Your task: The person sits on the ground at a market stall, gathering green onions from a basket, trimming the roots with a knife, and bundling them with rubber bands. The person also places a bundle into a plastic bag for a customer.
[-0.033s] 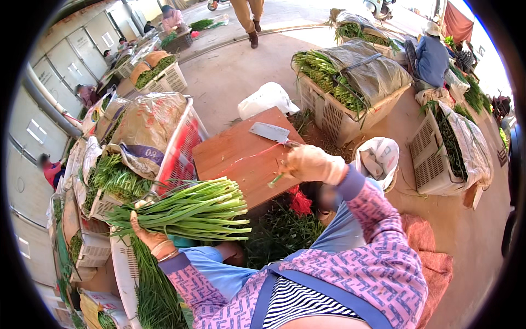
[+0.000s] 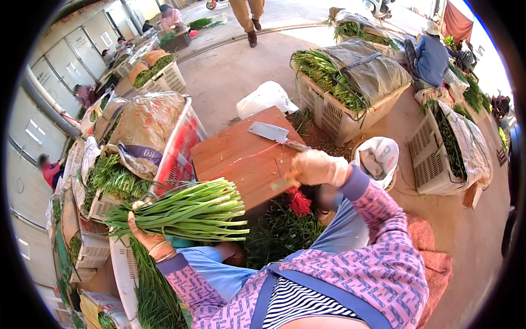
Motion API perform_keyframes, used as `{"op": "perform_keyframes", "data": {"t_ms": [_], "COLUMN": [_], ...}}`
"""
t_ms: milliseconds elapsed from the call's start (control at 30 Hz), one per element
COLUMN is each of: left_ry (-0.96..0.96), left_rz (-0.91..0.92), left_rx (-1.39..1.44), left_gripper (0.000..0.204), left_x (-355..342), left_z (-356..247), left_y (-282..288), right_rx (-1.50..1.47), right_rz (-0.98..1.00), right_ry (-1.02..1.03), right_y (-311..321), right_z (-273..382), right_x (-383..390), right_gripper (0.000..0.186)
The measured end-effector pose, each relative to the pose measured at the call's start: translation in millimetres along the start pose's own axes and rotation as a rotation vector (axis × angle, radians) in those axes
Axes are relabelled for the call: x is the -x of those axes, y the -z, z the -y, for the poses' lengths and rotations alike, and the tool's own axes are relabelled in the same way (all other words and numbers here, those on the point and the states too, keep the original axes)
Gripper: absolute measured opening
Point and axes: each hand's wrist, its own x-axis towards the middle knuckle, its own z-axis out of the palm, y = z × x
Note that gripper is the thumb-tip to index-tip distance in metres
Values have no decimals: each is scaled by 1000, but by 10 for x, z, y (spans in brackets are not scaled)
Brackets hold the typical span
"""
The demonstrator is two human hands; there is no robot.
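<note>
My left hand (image 2: 143,233), in a light glove, is closed on a bunch of long flat green leaves (image 2: 186,211), held sideways at lower left. My gloved right hand (image 2: 315,169) is curled above the right edge of a wooden board (image 2: 224,159), its blurred fingertips pinching a small green scrap. A cleaver (image 2: 266,130) lies on the board, its handle just beyond that hand, with a thin red strand across the wood. Red twine (image 2: 301,203) hangs below the board's edge, above a dark heap of leaves (image 2: 276,236) between my legs.
Crates of covered greens stand at left (image 2: 181,129) and right (image 2: 361,118). A white bag (image 2: 263,98) sits behind the board, a white sack-lined container (image 2: 378,151) right of it. Other people work along both sides; a person in tan trousers (image 2: 246,16) is on foot ahead.
My right hand has shifted slightly to the right and is more blurred. The bunch in my left hand has moved very slightly left.
</note>
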Motion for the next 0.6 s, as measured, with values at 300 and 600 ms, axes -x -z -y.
{"op": "perform_keyframes", "data": {"t_ms": [300, 600], "left_ry": [19, -27], "left_rz": [149, 7], "left_rx": [41, -309], "left_gripper": [40, 40], "left_x": [-690, -900], "left_z": [267, 423], "left_y": [405, 326], "right_rx": [-416, -1239], "right_rz": [167, -403], "right_ry": [-580, -1169], "right_y": [645, -174], "right_z": [-757, -3792], "right_x": [34, -980], "right_gripper": [42, 28]}}
